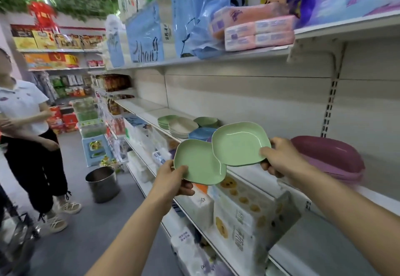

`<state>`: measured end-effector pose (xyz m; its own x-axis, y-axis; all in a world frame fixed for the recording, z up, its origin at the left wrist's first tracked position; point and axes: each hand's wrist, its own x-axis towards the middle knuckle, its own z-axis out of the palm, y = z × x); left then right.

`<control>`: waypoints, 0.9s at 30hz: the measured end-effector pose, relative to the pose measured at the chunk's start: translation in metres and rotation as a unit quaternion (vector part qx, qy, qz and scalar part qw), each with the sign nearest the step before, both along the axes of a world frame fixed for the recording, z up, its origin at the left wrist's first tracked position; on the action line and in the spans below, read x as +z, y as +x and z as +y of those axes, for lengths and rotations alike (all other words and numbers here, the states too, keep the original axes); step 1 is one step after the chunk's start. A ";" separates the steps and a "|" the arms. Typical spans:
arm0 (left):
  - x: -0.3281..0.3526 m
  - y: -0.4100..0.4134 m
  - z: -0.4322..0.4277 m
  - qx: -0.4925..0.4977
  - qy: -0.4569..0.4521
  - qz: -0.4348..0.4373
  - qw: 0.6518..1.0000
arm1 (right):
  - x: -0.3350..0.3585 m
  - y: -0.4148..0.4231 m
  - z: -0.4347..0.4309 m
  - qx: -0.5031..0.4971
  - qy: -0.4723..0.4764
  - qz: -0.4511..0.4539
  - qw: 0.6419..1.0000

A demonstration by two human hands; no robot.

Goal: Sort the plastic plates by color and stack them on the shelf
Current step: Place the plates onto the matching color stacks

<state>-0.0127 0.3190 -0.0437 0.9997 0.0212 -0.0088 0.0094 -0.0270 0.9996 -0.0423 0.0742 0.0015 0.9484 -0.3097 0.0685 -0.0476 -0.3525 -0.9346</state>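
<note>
Left hand (173, 178) grips one green plate (198, 163); right hand (279, 156) pinches second green plate (240, 143), rims overlapping above shelf (313, 252).

Blue plates (201, 133) half hidden behind green plate (240, 143), bystander (23, 113) cut by edge

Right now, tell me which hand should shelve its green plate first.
Probably right hand: its plate sits over the shelf near the green stack; the left hand's hangs outside it.

Head view, down along shelf (249, 180)
</note>
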 end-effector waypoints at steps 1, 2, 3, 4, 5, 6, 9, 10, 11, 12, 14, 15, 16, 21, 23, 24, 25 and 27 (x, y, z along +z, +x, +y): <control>-0.001 0.020 0.009 -0.003 0.001 0.000 1.000 | -0.001 0.018 0.008 -0.010 0.009 0.000 1.000; -0.001 0.040 0.019 -0.007 0.000 0.001 1.000 | -0.003 0.037 0.016 -0.024 0.019 -0.001 1.000; 0.000 0.061 0.028 -0.015 -0.003 0.003 1.000 | -0.005 0.057 0.024 -0.039 0.031 -0.002 0.999; 0.002 0.082 0.037 -0.023 -0.007 0.006 1.000 | -0.007 0.076 0.032 -0.054 0.043 -0.001 0.998; 0.004 0.102 0.046 -0.033 -0.008 0.009 0.999 | -0.008 0.094 0.040 -0.068 0.053 0.003 0.996; 0.007 0.122 0.055 -0.043 -0.007 0.011 0.999 | -0.010 0.111 0.047 -0.081 0.063 0.008 0.995; 0.015 0.179 0.081 -0.072 0.005 0.004 0.997 | -0.013 0.159 0.065 -0.124 0.087 0.010 0.988; 0.018 0.197 0.088 -0.080 0.008 0.000 0.997 | -0.014 0.173 0.069 -0.140 0.090 0.009 0.986; 0.020 0.216 0.095 -0.086 0.015 -0.003 0.996 | -0.015 0.188 0.073 -0.157 0.094 0.011 0.983; 0.021 0.234 0.101 -0.091 0.022 -0.003 0.996 | -0.016 0.202 0.077 -0.173 0.097 0.015 0.980; 0.023 0.269 0.108 -0.099 0.025 0.000 0.995 | -0.019 0.226 0.083 -0.192 0.099 0.023 0.976; 0.022 0.286 0.110 -0.103 0.023 0.000 0.994 | -0.019 0.239 0.085 -0.199 0.097 0.024 0.975; 0.022 0.302 0.111 -0.106 0.019 -0.001 0.994 | -0.020 0.251 0.085 -0.207 0.091 0.026 0.974; 0.021 0.379 0.110 -0.102 -0.007 -0.016 0.995 | -0.031 0.328 0.076 -0.252 0.016 0.044 0.967; 0.021 0.406 0.109 -0.097 -0.014 -0.025 0.995 | -0.035 0.361 0.072 -0.250 0.010 0.050 0.967; 0.021 0.420 0.109 -0.096 -0.017 -0.029 0.995 | -0.038 0.378 0.070 -0.246 0.011 0.052 0.968; 0.021 0.433 0.109 -0.099 -0.020 -0.031 0.994 | -0.039 0.394 0.068 -0.245 0.011 0.056 0.968; 0.024 0.460 0.108 -0.104 -0.021 -0.033 0.994 | -0.042 0.427 0.065 -0.242 0.007 0.074 0.967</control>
<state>0.4477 0.4270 -0.0200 0.9807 -0.1859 0.0604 -0.0575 0.0210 0.9981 0.3849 0.1397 -0.0409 0.6910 -0.7199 -0.0645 -0.3372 -0.2421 -0.9098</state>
